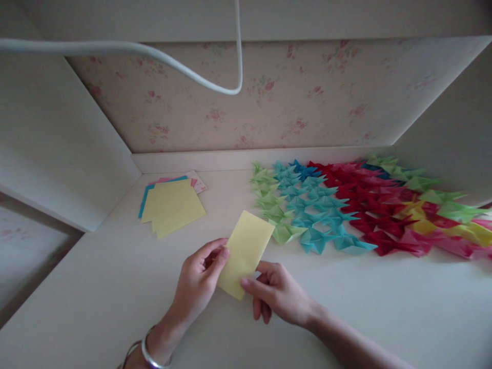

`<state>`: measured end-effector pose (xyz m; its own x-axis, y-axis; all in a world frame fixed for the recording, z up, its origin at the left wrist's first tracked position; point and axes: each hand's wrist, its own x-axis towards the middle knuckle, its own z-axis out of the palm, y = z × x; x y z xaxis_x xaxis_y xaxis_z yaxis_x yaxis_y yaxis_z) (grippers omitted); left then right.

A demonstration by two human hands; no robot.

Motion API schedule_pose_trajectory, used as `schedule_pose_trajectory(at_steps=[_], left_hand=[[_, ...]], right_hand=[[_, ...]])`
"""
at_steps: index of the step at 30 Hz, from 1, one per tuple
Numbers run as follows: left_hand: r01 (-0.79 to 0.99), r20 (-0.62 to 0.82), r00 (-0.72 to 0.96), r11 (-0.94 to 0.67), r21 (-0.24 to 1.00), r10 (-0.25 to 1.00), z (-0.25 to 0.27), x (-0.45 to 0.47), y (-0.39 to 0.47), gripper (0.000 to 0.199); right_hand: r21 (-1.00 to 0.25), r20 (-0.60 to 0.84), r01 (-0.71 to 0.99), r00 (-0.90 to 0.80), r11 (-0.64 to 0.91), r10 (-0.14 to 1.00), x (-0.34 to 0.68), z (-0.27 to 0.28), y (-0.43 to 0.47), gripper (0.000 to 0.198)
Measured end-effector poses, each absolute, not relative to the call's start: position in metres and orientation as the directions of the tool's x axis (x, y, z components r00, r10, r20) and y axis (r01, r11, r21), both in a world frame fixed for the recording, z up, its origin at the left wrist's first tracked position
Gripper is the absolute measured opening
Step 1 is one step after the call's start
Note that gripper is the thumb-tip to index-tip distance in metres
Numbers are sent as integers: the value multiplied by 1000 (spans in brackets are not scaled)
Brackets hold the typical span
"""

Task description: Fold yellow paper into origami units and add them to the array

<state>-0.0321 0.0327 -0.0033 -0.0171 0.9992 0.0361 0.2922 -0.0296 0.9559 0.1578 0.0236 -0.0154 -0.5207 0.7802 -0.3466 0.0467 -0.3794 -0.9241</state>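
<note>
A yellow sheet of origami paper (248,248), oblong and seemingly folded in half, is held tilted above the white tabletop. My left hand (202,274) pinches its left edge between thumb and fingers. At the lower right edge, my right hand (279,293) grips the same paper, thumb on top and the other fingers curled beneath. Beyond the paper to the right lie rows of folded paper cranes in light green (286,231), turquoise (315,240), red (384,241) and other colours.
A small pile of square paper sheets (179,207), yellow on top with blue and pink below, lies at the back left. A white cable (184,74) hangs in front of the flowered wall (269,113). White panels (57,128) close off the sides of the desk.
</note>
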Motion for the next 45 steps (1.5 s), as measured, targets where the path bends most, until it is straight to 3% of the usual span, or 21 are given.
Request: schedule_pose_trajectory(at_steps=[3,6,10,18,25,31,36,45], left_hand=[[273,22,-34,-12,962,999,-2,-33,34,22],[327,107,-1,-101,940,994,-3,-34,36,16],[401,265,45,-261,878,963,-5,-36,36,10],[267,207,235,-268,926,950,4,-37,31,16],[231,83,353,-173,957,932,11,-31,26,16],[91,-25,163,10,996,986,-1,-33,26,48],[261,-29,142,-10,965,989,-5,-35,29,30],[306,13,142,-56,950,990,1,-32,29,25]], right_hand=[[-941,-303,-34,-352,-335,886,164,-13,30,55],[-967,-214,-92,-215,-238,953,167,-11,32,50],[-996,-63,-53,-201,-75,978,169,-15,28,38],[-988,125,67,-176,139,976,175,-31,22,23],[-986,168,-9,-94,168,981,171,-24,22,20],[-978,121,146,-180,148,976,172,-20,22,30],[-967,108,198,-257,161,960,169,-16,21,29],[-919,132,291,-406,265,904,168,-12,21,30]])
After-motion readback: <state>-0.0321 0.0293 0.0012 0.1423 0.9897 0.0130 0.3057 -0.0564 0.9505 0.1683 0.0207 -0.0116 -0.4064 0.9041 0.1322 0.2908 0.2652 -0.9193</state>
